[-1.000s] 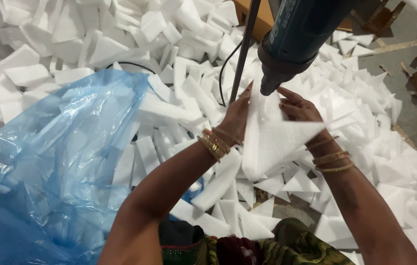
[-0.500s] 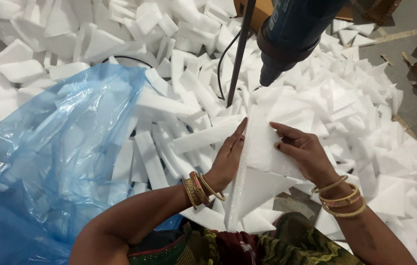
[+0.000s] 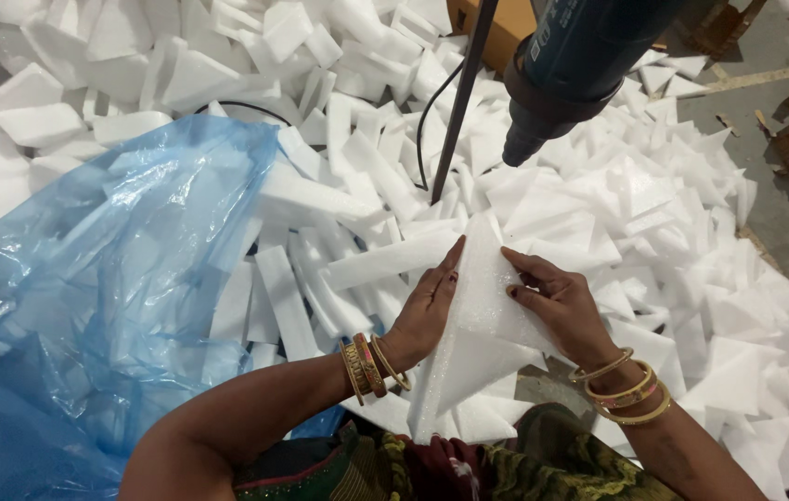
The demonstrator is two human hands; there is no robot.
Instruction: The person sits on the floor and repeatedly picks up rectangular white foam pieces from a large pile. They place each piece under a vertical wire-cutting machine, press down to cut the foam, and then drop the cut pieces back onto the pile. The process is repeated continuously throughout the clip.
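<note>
**White foam triangle held upright between two flat hands**

White triangular foam piece [image 3: 480,315] is held in front of the person's lap, just above the patterned dark green garment [image 3: 469,464], with the loose heap of white foam offcuts [image 3: 654,213] spread behind and beside it. Its long axis runs from the narrow tip, which points up and away from the body toward the nozzle of the dark blue heat gun [image 3: 580,65], down to the broad base near the lap. The piece appears to be folded or doubled, with a second flap hanging below toward the knees.

The left hand [image 3: 429,311] is laid flat against the left face of the foam, fingers stretched along the long axis toward the tip, so the foam is pressed rather than wrapped. The right hand [image 3: 557,306] is set on the right face, fingertips curled onto the surface and the thumb spread; the foam is pinched between the two palms. Both hands touch it, so neither is nearer; the foam lies between them.

The heat gun hangs on a dark slanted rod [image 3: 458,102] above and beyond the tip, apart from it. A crumpled translucent blue plastic bag [image 3: 97,306] is seen on the left side, well clear of the foam. Gold bangles [image 3: 368,366] are worn on both wrists.
</note>
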